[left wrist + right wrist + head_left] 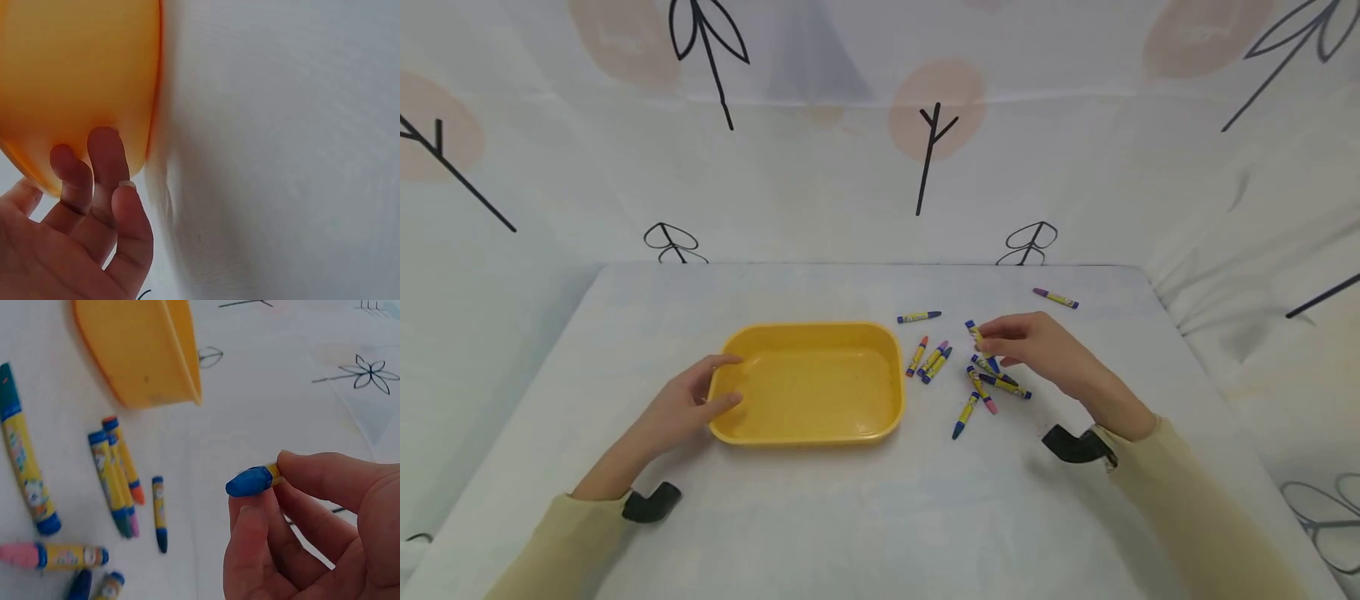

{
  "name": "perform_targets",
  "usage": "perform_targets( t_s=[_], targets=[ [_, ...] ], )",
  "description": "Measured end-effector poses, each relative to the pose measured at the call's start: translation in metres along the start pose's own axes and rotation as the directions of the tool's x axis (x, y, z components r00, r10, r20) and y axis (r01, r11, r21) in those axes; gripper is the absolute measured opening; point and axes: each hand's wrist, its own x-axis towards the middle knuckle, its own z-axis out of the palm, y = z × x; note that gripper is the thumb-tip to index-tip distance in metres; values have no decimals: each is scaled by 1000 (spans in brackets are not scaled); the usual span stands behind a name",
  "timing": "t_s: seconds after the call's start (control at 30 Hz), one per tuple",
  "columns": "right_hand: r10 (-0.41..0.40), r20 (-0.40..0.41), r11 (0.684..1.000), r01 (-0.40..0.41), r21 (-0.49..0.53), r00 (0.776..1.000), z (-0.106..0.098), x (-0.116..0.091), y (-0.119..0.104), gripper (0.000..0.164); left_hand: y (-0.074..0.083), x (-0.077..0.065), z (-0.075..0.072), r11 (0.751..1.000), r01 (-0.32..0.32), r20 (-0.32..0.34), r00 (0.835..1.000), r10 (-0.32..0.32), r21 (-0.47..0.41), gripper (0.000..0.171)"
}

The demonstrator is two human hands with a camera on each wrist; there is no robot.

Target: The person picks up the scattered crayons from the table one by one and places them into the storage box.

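A yellow plastic tray [808, 392] with rounded corners lies on the table, its inside bare. My left hand [683, 408] grips its left end, fingers and thumb over the rim; the left wrist view shows fingertips [107, 147] against the tray's wall. To the right of the tray, my right hand [1043, 346] pinches a blue crayon [250, 481] with a yellow wrapper between thumb and fingers, above a small heap of crayons. A pink crayon [982, 392] and dark ones lie crossed beneath that hand.
Between tray and heap lie an orange crayon [917, 356] and two others side by side. A dark crayon [919, 317] sits farther back, a purple crayon [1056, 298] at the back right, and a blue crayon [966, 415] nearer the front. A patterned cloth [835, 183] hangs behind the table.
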Motion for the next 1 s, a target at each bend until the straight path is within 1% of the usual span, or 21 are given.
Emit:
perform_targets(
  t_s=[0.13, 0.33, 0.43, 0.57, 0.67, 0.83, 1.0],
  targets=[
    [-5, 88, 998, 0, 60, 996, 16, 23, -22, 48, 0, 2, -1, 1000, -4, 2, 1000, 4, 14, 57],
    [-65, 201, 992, 41, 119, 977, 43, 54, -52, 41, -3, 4, -2, 1000, -6, 19, 1000, 6, 12, 58],
    [-106, 249, 988, 74, 134, 963, 58, 68, -66, 37, -4, 4, -3, 1000, -10, 19, 1000, 10, 9, 58],
    [-167, 318, 979, 120, 162, 933, 76, 85, -81, 36, -6, 3, -5, 1000, -15, 12, 1000, 15, -2, 57],
    [-191, 350, 974, 134, 181, 917, 90, 94, -90, 33, -8, 3, -5, 1000, -18, 13, 1000, 19, -14, 57],
    [-204, 387, 971, 135, 198, 899, 109, 107, -101, 30, -7, 3, -5, 1000, -15, 18, 1000, 16, -22, 57],
    [-216, 422, 970, 145, 195, 880, 126, 117, -111, 29, -4, 2, -7, 1000, 26, 25, 999, -26, -9, 60]
  ],
)
